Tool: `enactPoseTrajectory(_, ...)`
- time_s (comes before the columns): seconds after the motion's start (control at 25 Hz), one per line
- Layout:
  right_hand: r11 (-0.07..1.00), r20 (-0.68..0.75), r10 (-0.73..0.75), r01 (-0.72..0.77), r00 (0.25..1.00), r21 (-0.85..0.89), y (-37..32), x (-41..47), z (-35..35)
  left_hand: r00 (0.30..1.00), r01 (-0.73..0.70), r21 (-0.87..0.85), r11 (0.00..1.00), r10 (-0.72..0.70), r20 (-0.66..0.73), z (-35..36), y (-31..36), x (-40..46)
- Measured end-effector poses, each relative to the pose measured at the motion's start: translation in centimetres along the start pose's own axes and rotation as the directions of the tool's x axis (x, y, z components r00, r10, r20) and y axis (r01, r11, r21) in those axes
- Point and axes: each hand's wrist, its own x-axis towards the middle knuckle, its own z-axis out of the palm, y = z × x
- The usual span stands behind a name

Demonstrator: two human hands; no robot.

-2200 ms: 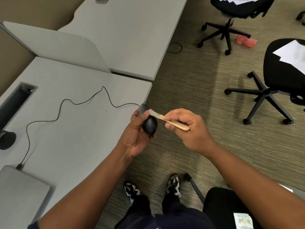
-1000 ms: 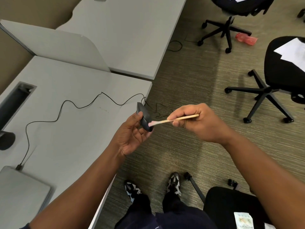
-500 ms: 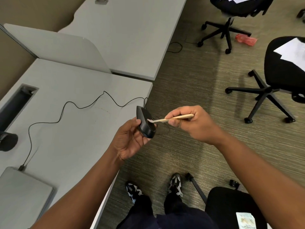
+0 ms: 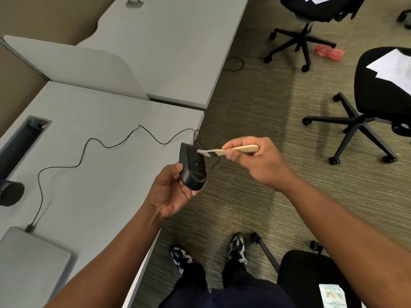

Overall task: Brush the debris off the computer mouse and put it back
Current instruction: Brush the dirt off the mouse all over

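My left hand [image 4: 170, 192] holds a black computer mouse [image 4: 192, 169] past the desk's right edge, its underside turned up toward me. My right hand [image 4: 258, 162] grips a small wooden-handled brush [image 4: 231, 150]. The brush's pale bristles touch the far end of the mouse's underside. The mouse's thin black cable [image 4: 89, 150] snakes left across the grey desk [image 4: 93, 187] to a closed grey laptop [image 4: 29, 265] at the near left.
A grey divider panel [image 4: 77, 65] and a second desk [image 4: 173, 47] lie beyond. A cable slot [image 4: 24, 138] and a dark round object [image 4: 10, 193] sit at the desk's left. Black office chairs [image 4: 375, 101] stand on the carpet at right; another chair seat [image 4: 311, 278] is near my feet.
The mouse has turned in my left hand, from on edge to underside up. The brush tip has moved up from the mouse's lower side to its far end.
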Motion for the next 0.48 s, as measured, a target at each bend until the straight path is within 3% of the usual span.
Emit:
enactPoseTrajectory(0.12, 0.999, -0.035, -0.013, 0.012, 0.999, -0.044, 0.1, -0.2, -0.6, 1.0, -0.009, 0.018, 1.0, 0.009, -0.001, 0.1, 0.0, 0.0)
enactPoseTrajectory(0.28, 0.983, -0.044, -0.111, 0.116, 0.993, 0.145, -1.0, -0.2, 0.5, 1.0, -0.015, 0.1, 0.995, 0.017, -0.019, 0.6, -0.2, -0.1)
enactPoseTrajectory(0.48, 1.0, -0.018, -0.003, 0.002, 1.0, -0.03, 0.4, 0.1, -0.2, 1.0, -0.018, 0.058, 0.998, 0.018, -0.009, 0.2, -0.2, -0.2)
